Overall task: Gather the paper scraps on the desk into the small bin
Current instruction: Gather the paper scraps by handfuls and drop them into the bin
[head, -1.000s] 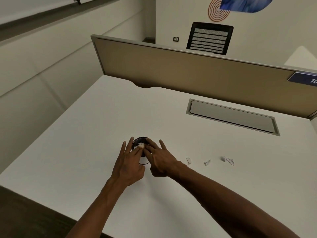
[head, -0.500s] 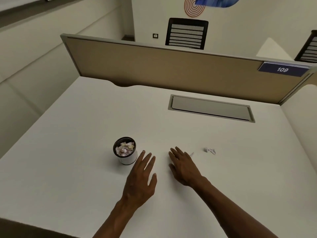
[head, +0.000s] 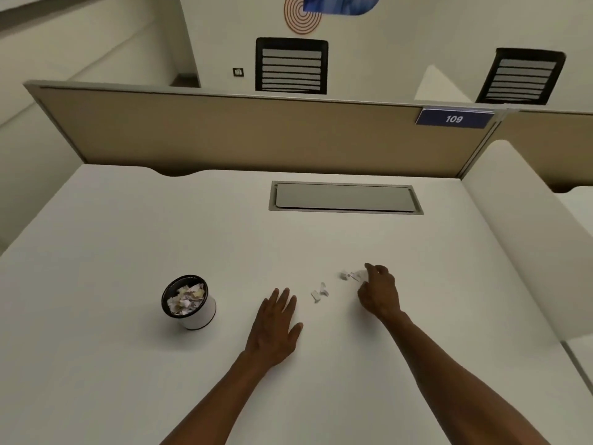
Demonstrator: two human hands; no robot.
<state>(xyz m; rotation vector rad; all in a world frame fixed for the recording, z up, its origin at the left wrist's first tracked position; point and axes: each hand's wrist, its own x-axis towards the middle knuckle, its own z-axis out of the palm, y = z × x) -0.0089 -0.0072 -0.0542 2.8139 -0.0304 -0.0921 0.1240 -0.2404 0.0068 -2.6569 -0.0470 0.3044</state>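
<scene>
- The paper scraps left on the desk sit in 2 small clusters: a near one between the hands, and a far-right one at the right hand's fingertips.
- My read is that they are nearly weightless, thin and soft. They will crumple instead of resisting and may slide on the smooth white top or drift if brushed, so a fingertip pinch on a raised, folded edge looks best, or a sweep into a pile.
- The right hand is curled over the far-right cluster, its fingers bent in toward the pieces. They touch or nearly touch the paper, but blur hides whether a scrap is actually pinched, so I cannot tell.
- The left hand lies flat with fingers straight and slightly spread, resting on or just above the desk and holding nothing. It is just left of the near cluster.
- The small bin stands upright to the left, well apart from both clusters. It is already filled close to its rim with crumpled paper, so added scraps may need pressing down.
- At the far side lie a grey cable hatch and a tan divider carrying a blue "109" plate.
</scene>
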